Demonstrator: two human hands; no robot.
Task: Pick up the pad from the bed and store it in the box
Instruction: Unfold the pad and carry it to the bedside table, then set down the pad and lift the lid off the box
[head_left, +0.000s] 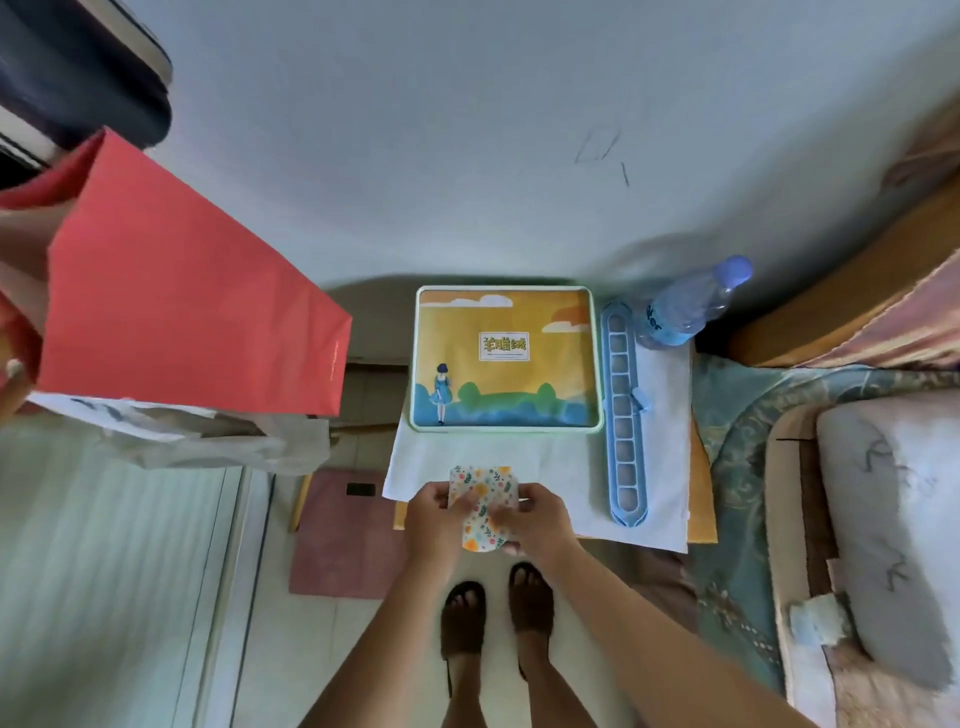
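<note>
Pale floor tiles are running underfoot, and a small worktop (696, 519) draped in white cloth is standing against a bluish wall, with the bed (883, 519) lying off to the right.

Nearest the camera, both hands are holding the pad (485, 512) just over the near edge of the worktop, clear of the bed. The left hand (434, 519) is pinching the pad's left side, fingers curled shut on it. The right hand (537, 525) is closing on its right and lower part, thumb on top. Each grip is closed on the pad, so the picking-up step looks finished and the storing step is in hand.

The pad is showing as a small, flat, soft packet, white with orange, yellow and green flowers and leaves. It is bending slightly between the fingers, so it should fold or squash easily.

Further back, at the middle of the worktop, the box (506, 358) is sitting with its illustrated lid on, a pale green rim around it. Judging by that, the next move is calling for one hand to let go and lift the lid while the other keeps the pad, then lay it inside.

Along the right edge a blue rack (626, 415) is lying, and a water bottle (691, 304) is standing at the far right corner.
</note>
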